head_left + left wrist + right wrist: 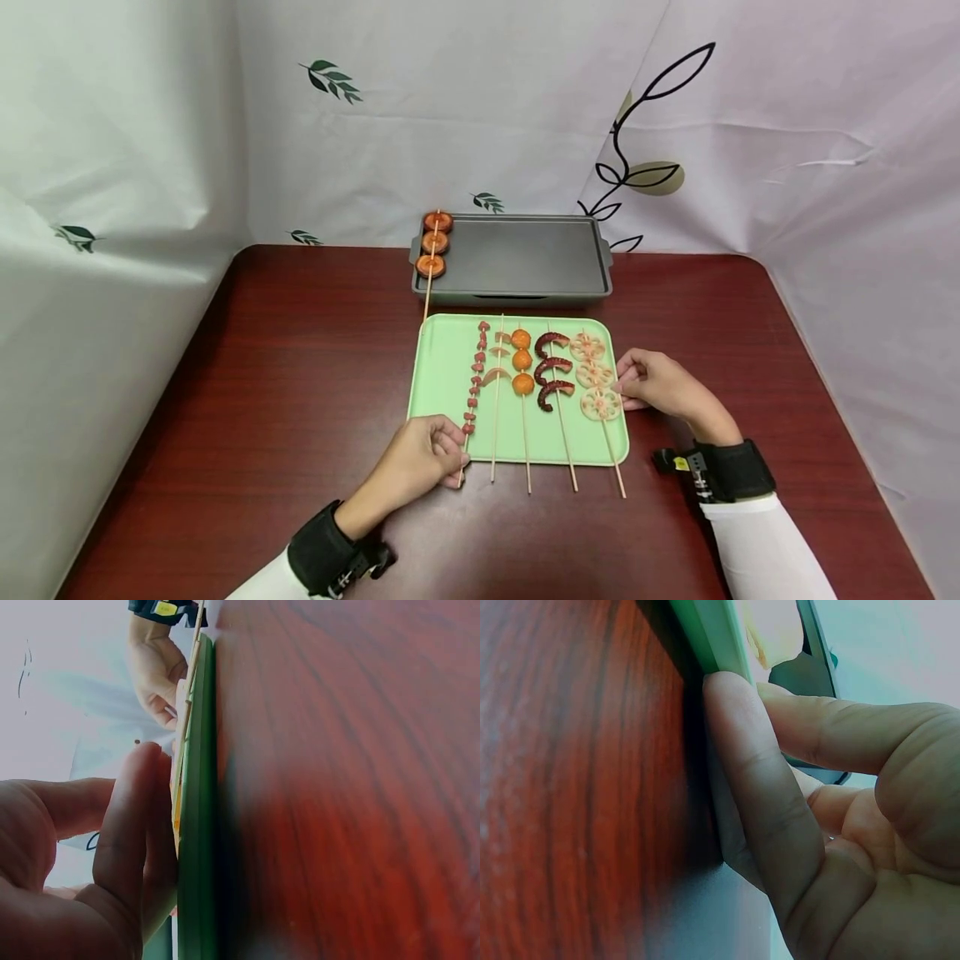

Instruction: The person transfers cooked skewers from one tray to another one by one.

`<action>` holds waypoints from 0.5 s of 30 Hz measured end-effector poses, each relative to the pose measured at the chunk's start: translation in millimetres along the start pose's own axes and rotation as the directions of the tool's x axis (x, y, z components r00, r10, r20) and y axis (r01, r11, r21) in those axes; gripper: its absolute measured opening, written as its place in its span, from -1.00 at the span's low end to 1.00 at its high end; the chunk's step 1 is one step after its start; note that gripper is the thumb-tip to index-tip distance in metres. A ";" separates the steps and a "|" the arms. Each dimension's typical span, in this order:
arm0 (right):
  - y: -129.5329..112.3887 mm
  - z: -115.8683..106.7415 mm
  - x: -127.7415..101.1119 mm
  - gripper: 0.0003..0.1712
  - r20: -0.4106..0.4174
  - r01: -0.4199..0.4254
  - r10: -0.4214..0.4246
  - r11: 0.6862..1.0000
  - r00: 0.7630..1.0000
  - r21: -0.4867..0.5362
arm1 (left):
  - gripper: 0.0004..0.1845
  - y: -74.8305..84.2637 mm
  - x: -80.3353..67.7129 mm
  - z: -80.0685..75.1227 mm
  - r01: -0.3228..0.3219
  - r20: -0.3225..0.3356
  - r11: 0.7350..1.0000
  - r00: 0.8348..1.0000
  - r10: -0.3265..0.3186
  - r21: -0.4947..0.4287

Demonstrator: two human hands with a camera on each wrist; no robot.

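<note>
A light green tray [442, 375] lies on the table with several skewers on it. My left hand [420, 458] is at its front left, thumb and fingers pinching the lower stick of a skewer of small red pieces [475, 390]. In the left wrist view the fingertips [142, 761] come together beside the tray's edge [196, 840]; the pinched stick is hidden there. My right hand [660, 383] grips the tray's right rim, thumb above and a finger against its side, as the right wrist view shows. Beside it lies a lotus root skewer [600, 405].
Between lie skewers of thin pinkish slices [495, 377], orange balls [522, 360] and octopus tentacles [555, 367]. A grey grill plate [525, 254] stands behind the tray, bearing a skewer of round brown slices [433, 242] on its left. Patterned white cloth [450, 100] hangs behind the table.
</note>
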State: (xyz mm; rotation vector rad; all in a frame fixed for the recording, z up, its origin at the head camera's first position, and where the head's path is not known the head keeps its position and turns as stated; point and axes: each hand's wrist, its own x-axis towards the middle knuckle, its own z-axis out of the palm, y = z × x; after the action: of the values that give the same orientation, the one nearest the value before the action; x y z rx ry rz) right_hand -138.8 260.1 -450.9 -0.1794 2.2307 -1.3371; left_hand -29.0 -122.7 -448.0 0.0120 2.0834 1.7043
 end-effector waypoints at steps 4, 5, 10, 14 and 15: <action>-0.1 0.0 -0.2 -0.79 0.000 0.012 -0.012 1.000 1.000 0.001 | -0.81 1.2 1.6 0.3 0.000 -0.003 1.000 1.000 0.000 0.025; 0.1 0.0 0.0 -0.78 0.000 0.010 -0.010 1.000 1.000 0.007 | -0.81 1.5 2.5 0.4 0.000 -0.003 0.999 1.000 0.000 0.032; -0.3 -0.1 0.1 -0.77 0.003 0.013 -0.013 1.000 1.000 0.012 | -0.83 1.6 5.9 -0.1 -0.009 0.000 0.996 1.000 0.009 0.093; 0.1 0.1 0.3 -0.78 0.002 0.013 -0.013 1.000 1.000 0.006 | -0.88 2.3 7.5 -0.8 -0.021 0.000 0.989 1.000 0.022 0.149; 0.5 0.1 0.5 -0.79 0.000 0.010 -0.010 1.000 1.000 0.004 | -0.90 2.7 7.8 -1.0 -0.024 -0.001 0.986 1.000 0.024 0.166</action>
State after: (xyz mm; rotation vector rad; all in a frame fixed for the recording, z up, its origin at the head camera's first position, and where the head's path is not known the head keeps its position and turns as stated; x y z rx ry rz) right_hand -139.1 260.1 -451.5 -0.1893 2.2301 -1.3466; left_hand -37.1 -120.8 -447.9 0.0864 2.2305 1.5399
